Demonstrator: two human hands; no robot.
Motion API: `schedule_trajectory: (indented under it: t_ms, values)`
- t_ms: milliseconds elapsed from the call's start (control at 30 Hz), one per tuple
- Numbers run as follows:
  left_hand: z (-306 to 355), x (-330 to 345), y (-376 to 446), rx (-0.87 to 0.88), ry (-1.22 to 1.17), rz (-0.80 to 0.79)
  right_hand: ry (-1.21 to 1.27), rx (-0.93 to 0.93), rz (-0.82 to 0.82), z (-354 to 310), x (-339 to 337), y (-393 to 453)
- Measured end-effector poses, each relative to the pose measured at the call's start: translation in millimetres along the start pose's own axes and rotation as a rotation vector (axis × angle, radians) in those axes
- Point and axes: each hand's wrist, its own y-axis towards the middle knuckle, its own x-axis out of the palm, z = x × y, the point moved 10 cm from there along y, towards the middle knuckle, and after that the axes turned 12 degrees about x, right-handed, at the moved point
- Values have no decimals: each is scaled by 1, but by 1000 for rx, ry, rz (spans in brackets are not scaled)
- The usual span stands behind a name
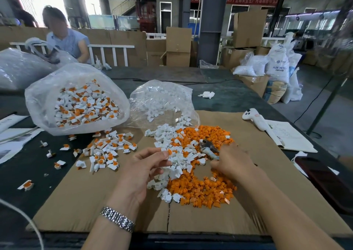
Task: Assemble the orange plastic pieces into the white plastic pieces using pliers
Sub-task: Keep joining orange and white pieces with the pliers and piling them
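Pinching a small white piece [165,152] at its fingertips, the left hand [145,165] hovers over the near heap of loose orange pieces [202,188] and white pieces [177,165] on the cardboard sheet [248,202]. The right hand [232,161] grips the pliers [209,148], their head over the orange heap. Finished pairs lie to the left [107,152], more in a far-left bag [76,98]. Squeezing off-centre could pop the insert loose or crack the white shell, likely if the two parts sit crooked.
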Motion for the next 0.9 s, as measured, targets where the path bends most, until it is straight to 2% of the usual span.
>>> schedule_trajectory:
  t_ms: [100, 200, 267, 333, 400, 433, 667, 800, 900]
  values:
    - [-1, -6, 2, -21, -29, 52, 81, 12, 38, -2, -15, -3]
    - [0, -8, 5, -23, -74, 69, 361, -9, 27, -3, -41, -11]
    - [2, -6, 6, -7, -87, 59, 554, -77, -137, -13, -48, -22]
    - [4, -3, 7, 13, -100, 54, 744, -163, -447, -35, -41, -43]
    - [7, -1, 8, 28, -113, 53, 759, -228, -664, -54, -33, -68]
    - [10, -1, 8, 38, -118, 54, 721, -249, -689, -60, -31, -76]
    - [25, 0, 9, 98, -108, 79, 607, -332, -615, -82, -43, -100]
    - [25, 0, 8, 111, -64, 72, 652, -355, -613, -88, -41, -105]
    - [22, -1, 7, 101, -50, 79, 597, -371, -513, -90, -40, -105]
